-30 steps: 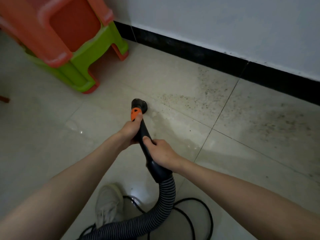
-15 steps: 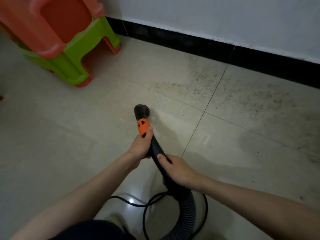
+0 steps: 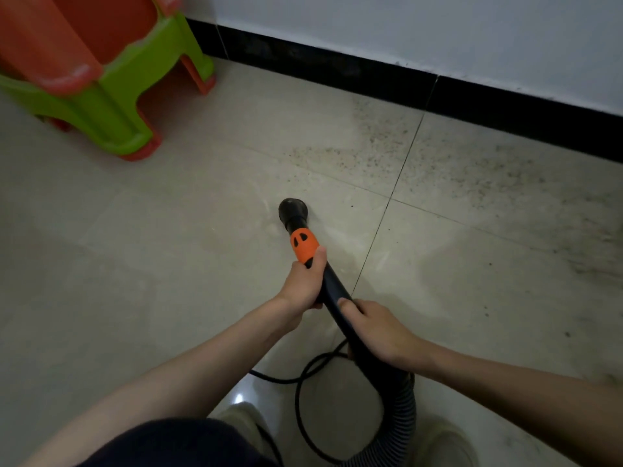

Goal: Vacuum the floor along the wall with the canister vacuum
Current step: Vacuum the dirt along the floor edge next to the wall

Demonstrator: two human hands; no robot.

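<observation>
The black vacuum wand (image 3: 332,286) points down and away from me, its round nozzle (image 3: 292,209) on the pale floor tile. An orange collar (image 3: 303,246) sits just behind the nozzle. My left hand (image 3: 303,284) grips the wand right below the collar. My right hand (image 3: 379,328) grips the wand lower down, near where the ribbed hose (image 3: 399,419) begins. Dark specks of dirt (image 3: 377,146) lie scattered on the tiles between the nozzle and the black baseboard (image 3: 472,99) of the white wall. The canister itself is out of view.
Stacked orange and green plastic stools (image 3: 91,72) stand at the top left, near the wall. A black power cord (image 3: 303,392) loops on the floor by my feet. My light shoes (image 3: 441,443) show at the bottom edge.
The nozzle has been drawn back toward me and a little right across the tile. The view has shifted, so the stools sit further up and left. Both hands keep their grip.
</observation>
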